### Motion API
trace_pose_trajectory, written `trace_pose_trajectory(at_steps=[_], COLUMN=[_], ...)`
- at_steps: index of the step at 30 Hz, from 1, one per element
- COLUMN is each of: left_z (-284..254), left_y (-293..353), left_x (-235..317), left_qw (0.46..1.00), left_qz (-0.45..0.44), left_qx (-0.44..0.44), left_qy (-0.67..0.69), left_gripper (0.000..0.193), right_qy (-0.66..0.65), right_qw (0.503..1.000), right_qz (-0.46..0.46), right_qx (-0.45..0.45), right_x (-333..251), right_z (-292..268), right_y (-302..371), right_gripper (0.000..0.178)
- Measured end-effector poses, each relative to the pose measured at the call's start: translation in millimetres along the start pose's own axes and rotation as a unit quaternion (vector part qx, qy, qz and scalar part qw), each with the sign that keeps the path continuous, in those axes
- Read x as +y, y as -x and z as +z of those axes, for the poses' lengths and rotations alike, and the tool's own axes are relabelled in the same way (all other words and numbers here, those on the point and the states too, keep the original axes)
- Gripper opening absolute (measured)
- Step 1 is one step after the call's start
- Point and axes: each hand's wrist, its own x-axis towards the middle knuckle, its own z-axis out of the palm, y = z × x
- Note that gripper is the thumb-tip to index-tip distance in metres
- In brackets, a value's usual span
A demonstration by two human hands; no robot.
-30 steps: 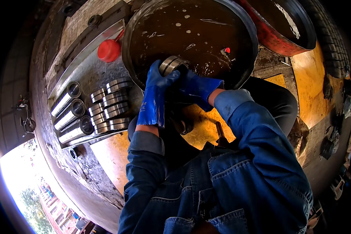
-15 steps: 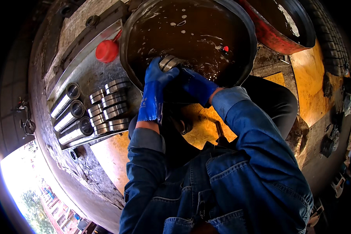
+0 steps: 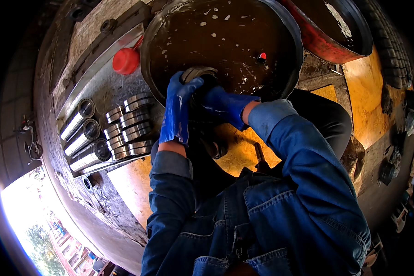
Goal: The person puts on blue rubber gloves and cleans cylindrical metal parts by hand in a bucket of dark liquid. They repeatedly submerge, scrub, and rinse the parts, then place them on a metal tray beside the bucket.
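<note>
Left hand (image 3: 177, 94) is clamped on the metal ring (image 3: 200, 72) beside the right hand (image 3: 217, 100), whose grip is hidden; the ring has just tilted, presenting a different side.

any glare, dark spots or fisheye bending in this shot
Head view: lower-left opening blown out white; head view: glints on the liquid and metal rings, while the held ring looks dim; head view: corners black, outer edges bowed.
</note>
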Motion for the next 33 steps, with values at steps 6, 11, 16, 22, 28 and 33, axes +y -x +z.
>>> trace_pose_trajectory(at_steps=[6,11,16,22,28,33], left_z=[0.5,-0.1,6.1,0.0,-6.4,9.8], left_y=[-0.5,-3.6,4.0,-3.7,-2.1,15.6], left_x=[1.7,-0.4,9.8,1.0,-6.4,27.9], left_qw=[1.0,0.999,0.998,0.999,0.999,0.997], left_qz=[-0.001,-0.011,-0.038,-0.013,-0.018,-0.069], left_qx=[-0.025,-0.029,-0.002,-0.027,-0.02,-0.005], left_qy=[0.014,0.032,0.043,0.044,0.045,0.037], left_gripper=[0.049,0.047,0.049,0.052,0.053,0.051], right_qy=[0.336,0.269,0.173,0.264,0.258,-0.008], right_qw=[0.917,0.952,0.981,0.962,0.95,1.0], right_qz=[-0.213,-0.145,-0.073,-0.019,-0.176,-0.005], right_qx=[0.023,-0.02,-0.038,-0.061,0.025,0.024], right_x=[3.2,6.0,15.5,-4.5,9.5,37.8], right_z=[-8.8,-7.3,-11.4,5.3,-2.5,-12.5], right_y=[2.8,1.8,-4.5,-21.0,-6.4,-5.2], right_gripper=[0.042,0.041,0.041,0.04,0.036,0.033])
